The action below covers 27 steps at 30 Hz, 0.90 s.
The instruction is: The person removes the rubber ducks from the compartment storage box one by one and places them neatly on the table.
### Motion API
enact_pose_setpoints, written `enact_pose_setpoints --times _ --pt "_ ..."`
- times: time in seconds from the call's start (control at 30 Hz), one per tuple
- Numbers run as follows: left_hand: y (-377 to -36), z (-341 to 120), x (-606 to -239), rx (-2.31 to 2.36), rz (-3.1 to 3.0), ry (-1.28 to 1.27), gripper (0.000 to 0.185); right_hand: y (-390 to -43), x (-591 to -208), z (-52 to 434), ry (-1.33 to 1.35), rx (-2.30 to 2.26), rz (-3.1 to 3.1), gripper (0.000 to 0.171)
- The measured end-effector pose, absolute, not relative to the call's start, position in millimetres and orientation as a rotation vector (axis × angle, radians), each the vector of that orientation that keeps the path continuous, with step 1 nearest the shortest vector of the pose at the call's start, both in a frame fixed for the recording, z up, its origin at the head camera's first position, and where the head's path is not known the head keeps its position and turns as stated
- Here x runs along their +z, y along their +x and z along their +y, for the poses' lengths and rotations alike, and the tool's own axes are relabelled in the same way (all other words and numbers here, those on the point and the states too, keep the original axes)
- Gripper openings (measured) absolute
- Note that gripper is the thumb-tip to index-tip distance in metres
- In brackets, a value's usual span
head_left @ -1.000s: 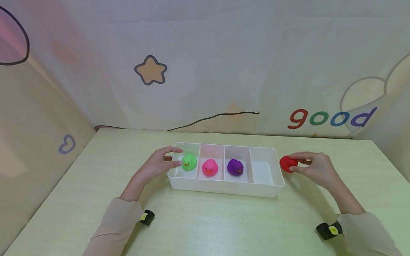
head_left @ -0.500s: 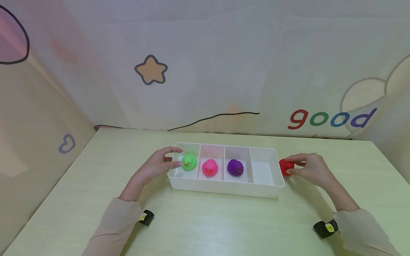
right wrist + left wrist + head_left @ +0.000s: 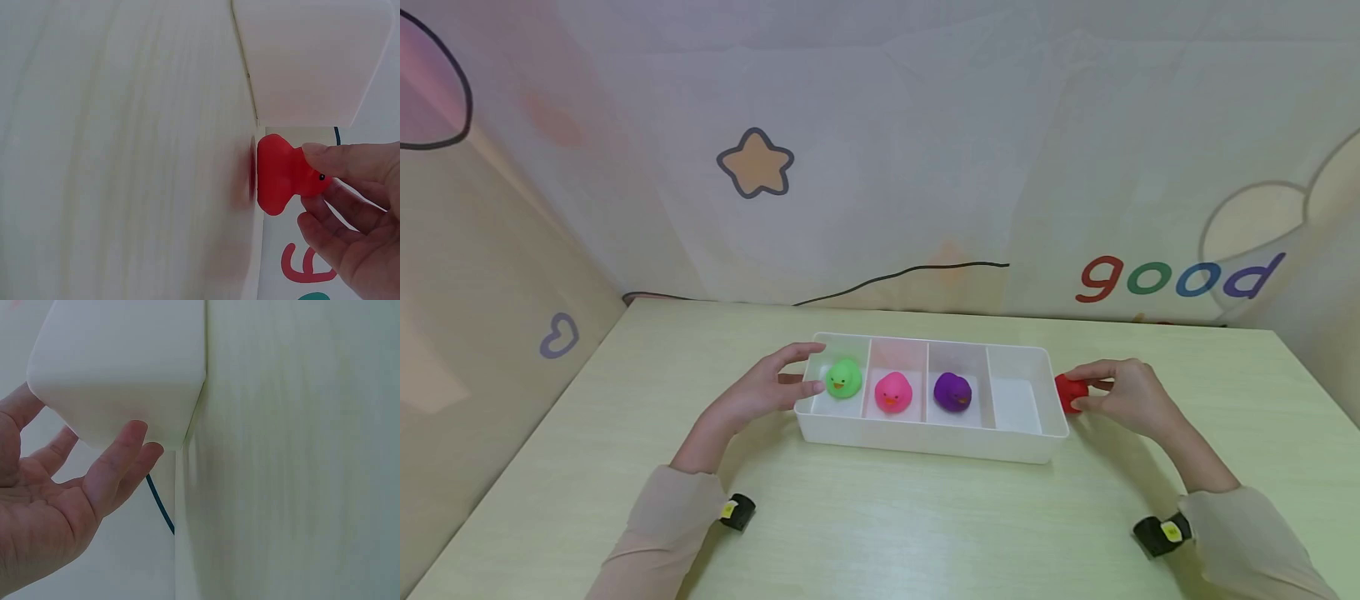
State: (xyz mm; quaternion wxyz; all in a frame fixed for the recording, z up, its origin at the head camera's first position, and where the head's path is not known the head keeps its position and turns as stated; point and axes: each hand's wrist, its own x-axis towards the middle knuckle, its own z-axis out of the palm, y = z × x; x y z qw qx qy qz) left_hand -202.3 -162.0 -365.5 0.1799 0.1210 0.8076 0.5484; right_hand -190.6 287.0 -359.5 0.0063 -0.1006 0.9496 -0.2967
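Right hand (image 3: pixel 1123 393) pinches red duck (image 3: pixel 1070 392) on the table, just beside the white tray (image 3: pixel 925 437). Left hand (image 3: pixel 767 387), fingers relaxed, rests against tray's opposite end.

A pale yellow-green wooden table (image 3: pixel 880 533) is filling the lower half of the frame. Behind it a light printed backdrop (image 3: pixel 925 125) is hanging, showing an orange star (image 3: pixel 755 163) at upper centre-left, the coloured word "good" (image 3: pixel 1180 277) at right, and a small heart outline (image 3: pixel 558 337) at left.
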Motion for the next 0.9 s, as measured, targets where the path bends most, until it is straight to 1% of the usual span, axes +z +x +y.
enact_pose_setpoints --times 0.73,0.9 --pt "-202.1 -163.3 -366.0 1.587 2.223 0.331 0.064 -190.4 -359.8 287.4 -0.357 -0.951 2.961 0.033" --pt "-201.9 -162.6 -365.2 1.587 2.221 0.332 0.063 -184.0 -352.5 285.5 -0.385 -0.992 3.012 0.037"
